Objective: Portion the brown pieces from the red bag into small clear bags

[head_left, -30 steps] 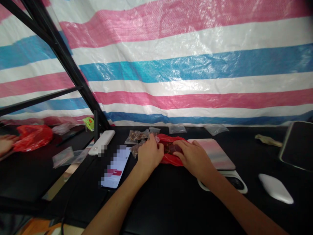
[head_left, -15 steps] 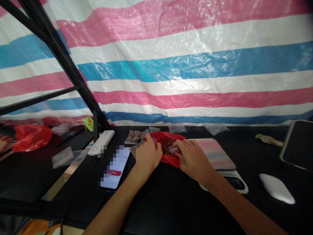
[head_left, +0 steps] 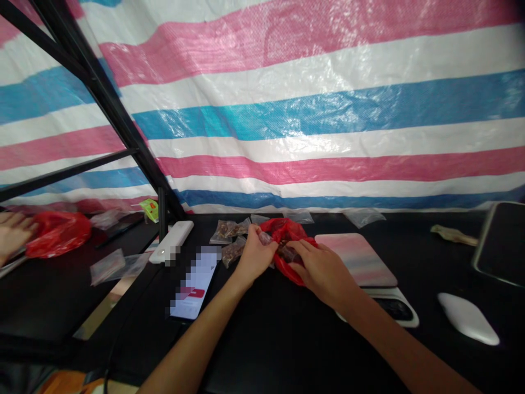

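Note:
A crumpled red plastic bag (head_left: 287, 232) lies bunched between my hands on the black table, with dark brown pieces showing in its mouth. My left hand (head_left: 255, 254) pinches a small clear packet (head_left: 264, 237) at the bag's opening. My right hand (head_left: 324, 268) grips the near side of the bag. Two clear packets of dried brown food (head_left: 233, 253) lie just left of my left hand. Behind the bag are several flat, empty-looking clear packets (head_left: 299, 217).
A phone with a blurred screen (head_left: 194, 282) and a white power bank (head_left: 172, 238) lie to the left. A pink pad (head_left: 355, 258) sits right, then a white mouse (head_left: 467, 318) and a dark tablet (head_left: 502, 243). Far left, another person's hand (head_left: 14, 232) is beside a second red bag (head_left: 59, 235).
My hands have drawn closer and lifted the red bag's mouth into a taller bunch. The other person's hand has moved closer to the second red bag.

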